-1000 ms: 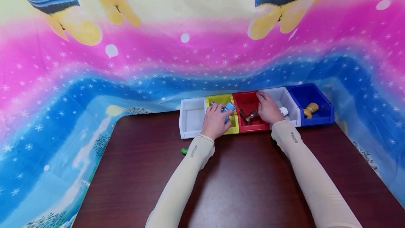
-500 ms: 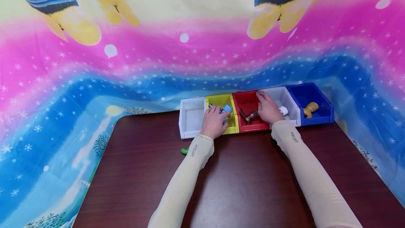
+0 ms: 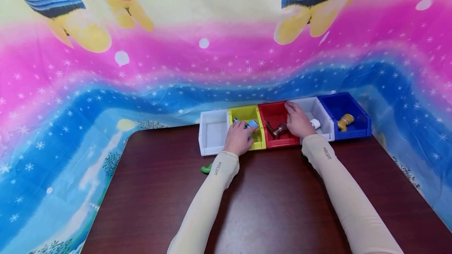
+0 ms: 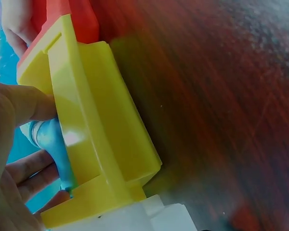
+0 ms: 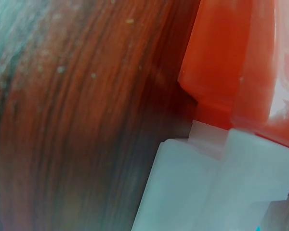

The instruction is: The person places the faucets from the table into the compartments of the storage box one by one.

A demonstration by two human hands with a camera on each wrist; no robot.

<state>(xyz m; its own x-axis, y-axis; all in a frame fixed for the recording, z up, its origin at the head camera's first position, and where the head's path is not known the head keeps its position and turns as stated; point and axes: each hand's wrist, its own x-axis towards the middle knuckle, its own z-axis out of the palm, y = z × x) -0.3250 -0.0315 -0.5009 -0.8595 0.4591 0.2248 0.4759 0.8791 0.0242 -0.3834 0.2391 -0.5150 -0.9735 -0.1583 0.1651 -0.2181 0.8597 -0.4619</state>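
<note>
My left hand (image 3: 238, 138) curls round the blue pipe (image 4: 54, 145) inside the yellow bin (image 4: 108, 108), likely light, stiff and slick, best pinched mid-length, while my right hand (image 3: 299, 122) is to that bin's right, its openness and hold unclear.
</note>
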